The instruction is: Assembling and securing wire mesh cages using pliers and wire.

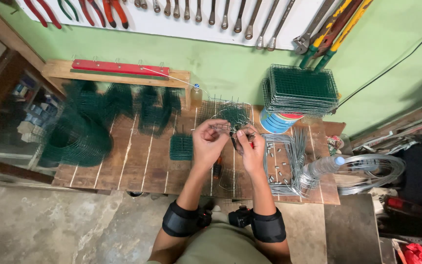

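Holding my hands close together over the desk (137, 166), I see the left hand (209, 142) and right hand (251, 149) both pinched on the green mesh piece (233, 116), which lies just beyond my fingertips.

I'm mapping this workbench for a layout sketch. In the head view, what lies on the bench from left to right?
Roll of green wire mesh → small green mesh piece → left hand → right hand → bundle of bent wire frames → clear plastic bottle → coil of bare wire.
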